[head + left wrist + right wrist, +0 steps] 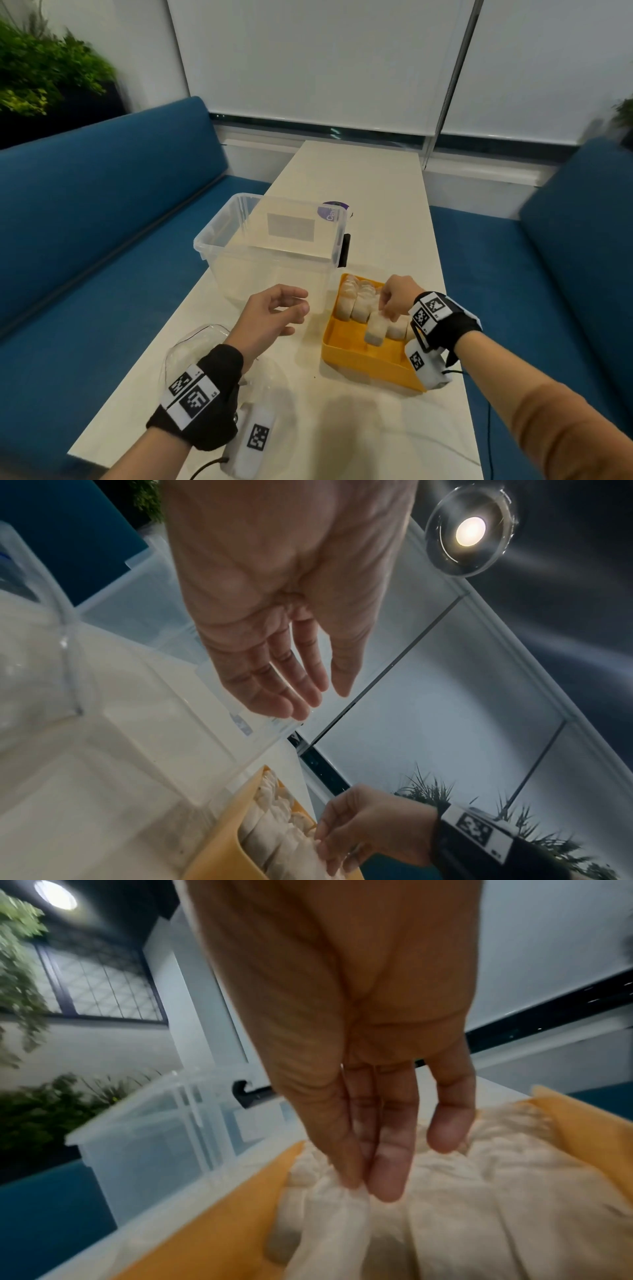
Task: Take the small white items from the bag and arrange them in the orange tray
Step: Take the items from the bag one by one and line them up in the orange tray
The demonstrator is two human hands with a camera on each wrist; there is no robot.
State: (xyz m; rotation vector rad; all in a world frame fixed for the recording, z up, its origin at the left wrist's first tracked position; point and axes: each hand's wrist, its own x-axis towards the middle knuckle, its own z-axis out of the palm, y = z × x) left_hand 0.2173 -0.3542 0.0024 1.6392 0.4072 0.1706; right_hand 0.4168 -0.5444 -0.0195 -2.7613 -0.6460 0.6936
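Note:
The orange tray (346, 346) lies on the white table, right of centre, with several small white wrapped items (356, 303) standing in rows at its far end. My right hand (385, 313) reaches down into the tray and pinches the crumpled top of one white item (375, 329); the right wrist view shows thumb and fingertips (387, 1194) meeting on that item (329, 1221). My left hand (298, 305) hovers left of the tray with relaxed fingers, holding nothing, as the left wrist view confirms (322, 702). The clear plastic bag (198, 339) lies under my left wrist.
A clear plastic bin (205, 240) stands just behind my left hand, touching the tray's far left corner. A purple-labelled round thing (334, 209) sits behind it. Blue benches (102, 212) flank the narrow table. Cables trail off the near right table edge.

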